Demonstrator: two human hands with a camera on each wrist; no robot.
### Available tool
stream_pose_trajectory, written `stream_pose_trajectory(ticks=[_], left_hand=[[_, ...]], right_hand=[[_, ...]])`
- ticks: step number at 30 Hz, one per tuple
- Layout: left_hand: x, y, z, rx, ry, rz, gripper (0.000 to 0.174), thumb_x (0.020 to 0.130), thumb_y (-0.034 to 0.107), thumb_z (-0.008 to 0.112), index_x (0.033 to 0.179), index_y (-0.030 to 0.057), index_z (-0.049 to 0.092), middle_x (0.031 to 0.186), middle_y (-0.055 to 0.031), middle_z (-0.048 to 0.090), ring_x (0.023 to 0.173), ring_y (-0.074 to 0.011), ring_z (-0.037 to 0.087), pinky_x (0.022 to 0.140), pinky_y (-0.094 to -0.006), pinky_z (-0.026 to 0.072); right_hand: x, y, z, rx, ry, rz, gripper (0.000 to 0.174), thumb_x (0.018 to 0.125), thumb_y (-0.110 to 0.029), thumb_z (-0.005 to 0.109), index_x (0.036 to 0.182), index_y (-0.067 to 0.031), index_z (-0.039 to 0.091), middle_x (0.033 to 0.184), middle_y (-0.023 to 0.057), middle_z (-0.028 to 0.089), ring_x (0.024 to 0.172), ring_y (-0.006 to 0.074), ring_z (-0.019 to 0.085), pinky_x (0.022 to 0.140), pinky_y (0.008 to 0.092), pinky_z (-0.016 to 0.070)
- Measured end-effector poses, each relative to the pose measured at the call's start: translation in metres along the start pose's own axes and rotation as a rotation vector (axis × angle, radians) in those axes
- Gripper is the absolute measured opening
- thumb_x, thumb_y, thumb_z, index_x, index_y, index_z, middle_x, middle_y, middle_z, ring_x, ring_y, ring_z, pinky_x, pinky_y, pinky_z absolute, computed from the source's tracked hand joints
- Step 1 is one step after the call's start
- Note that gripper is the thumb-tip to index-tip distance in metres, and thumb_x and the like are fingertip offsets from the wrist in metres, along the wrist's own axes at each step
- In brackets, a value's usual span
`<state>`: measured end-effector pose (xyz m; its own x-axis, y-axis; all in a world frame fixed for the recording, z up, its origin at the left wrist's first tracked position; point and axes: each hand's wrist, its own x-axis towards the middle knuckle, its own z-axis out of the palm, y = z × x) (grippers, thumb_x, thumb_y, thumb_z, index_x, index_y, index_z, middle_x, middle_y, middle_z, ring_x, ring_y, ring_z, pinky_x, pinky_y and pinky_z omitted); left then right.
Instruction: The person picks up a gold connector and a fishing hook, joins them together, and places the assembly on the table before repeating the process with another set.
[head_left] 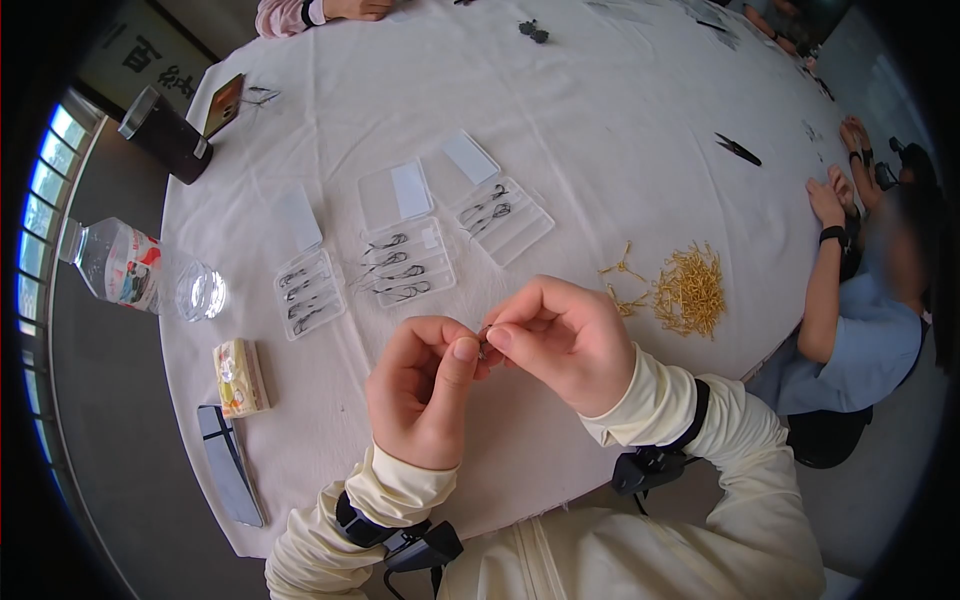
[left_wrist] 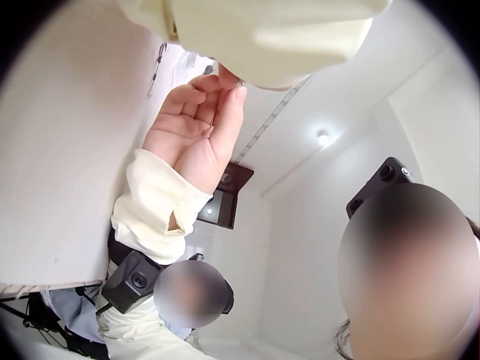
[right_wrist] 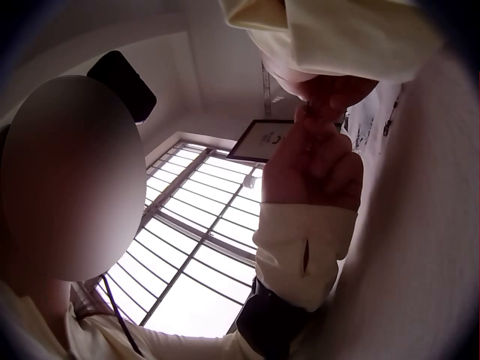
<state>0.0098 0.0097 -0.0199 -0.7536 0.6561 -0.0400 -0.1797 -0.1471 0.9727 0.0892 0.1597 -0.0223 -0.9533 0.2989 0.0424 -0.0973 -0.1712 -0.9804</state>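
At lower centre of the frame, above the white tablecloth (head_left: 600, 110), left hand (head_left: 425, 395) and right hand (head_left: 560, 340) pinch one tiny dark item (head_left: 483, 343) between thumbs and fingertips; gold hooks (head_left: 690, 290) lie at the right.

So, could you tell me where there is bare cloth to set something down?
Bare cloth lies beyond the plastic boxes, over to the scissors. Crowded: the boxes themselves, gold hooks right, bottle left.
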Motion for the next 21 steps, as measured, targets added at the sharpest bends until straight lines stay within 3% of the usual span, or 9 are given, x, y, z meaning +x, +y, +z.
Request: stream_pose_trajectory(ticks=[8,11,14,17,19,21], left_hand=[[-0.0011,0.0022,0.0004,0.058,-0.018,-0.025,0.014,0.099,0.012,0.059,0.099,-0.0014,0.056,0.089,-0.0045,0.063,0.079,-0.0088,0.058,0.074,-0.0222,0.0469],[-0.0013,0.0025,0.0008,0.05,-0.044,-0.055,0.013,0.099,0.013,0.058,0.099,-0.0003,0.055,0.088,-0.0033,0.062,0.079,-0.0085,0.057,0.073,-0.0219,0.0463],[-0.0001,0.0015,0.0001,0.058,-0.026,-0.055,0.015,0.101,0.016,0.056,0.099,0.0012,0.054,0.086,-0.0014,0.058,0.078,-0.0081,0.056,0.071,-0.0217,0.045],[0.0023,0.002,0.0001,0.052,0.028,-0.039,0.015,0.102,0.018,0.053,0.101,0.0032,0.052,0.083,0.0001,0.055,0.074,-0.0064,0.051,0.066,-0.0205,0.0411],[0.0035,0.002,0.0025,0.07,0.093,-0.034,0.014,0.102,0.02,0.05,0.101,0.0061,0.051,0.071,0.0024,0.05,0.055,-0.0031,0.036,0.049,-0.0192,0.0265],[0.0039,0.0012,0.0016,0.044,0.104,-0.032,0.014,0.102,0.02,0.049,0.1,0.0063,0.051,0.07,0.0024,0.049,0.054,-0.0031,0.035,0.048,-0.0194,0.026]], right_hand=[[-0.001,0.0034,-0.0038,-0.235,0.025,-0.166,0.003,0.094,0.001,0.059,0.096,0.0026,0.058,0.096,0.0113,0.067,0.086,0.0133,0.065,0.079,0.0281,0.0549],[0.0009,0.006,-0.002,-0.214,0.106,-0.217,0.005,0.093,-0.001,0.061,0.093,0.0032,0.06,0.089,0.0075,0.068,0.082,0.0112,0.067,0.073,0.025,0.055],[0.0022,0.0041,-0.0054,-0.086,0.055,-0.186,0.005,0.094,-0.001,0.059,0.095,0.0033,0.06,0.092,0.0087,0.068,0.083,0.0118,0.066,0.074,0.0254,0.0545],[0.0039,0.0026,-0.006,-0.073,0.006,-0.192,0.005,0.095,-0.001,0.057,0.097,0.003,0.059,0.094,0.0087,0.067,0.084,0.0125,0.066,0.075,0.0258,0.0542],[0.0047,0.0067,-0.0058,-0.113,-0.002,-0.224,0.005,0.095,-0.001,0.058,0.097,0.0026,0.06,0.093,0.008,0.067,0.083,0.0125,0.066,0.074,0.0258,0.0541],[0.0056,0.0095,-0.0059,-0.153,-0.008,-0.255,0.004,0.094,-0.001,0.058,0.096,0.0023,0.06,0.093,0.0073,0.066,0.083,0.0125,0.065,0.074,0.0258,0.0541]])
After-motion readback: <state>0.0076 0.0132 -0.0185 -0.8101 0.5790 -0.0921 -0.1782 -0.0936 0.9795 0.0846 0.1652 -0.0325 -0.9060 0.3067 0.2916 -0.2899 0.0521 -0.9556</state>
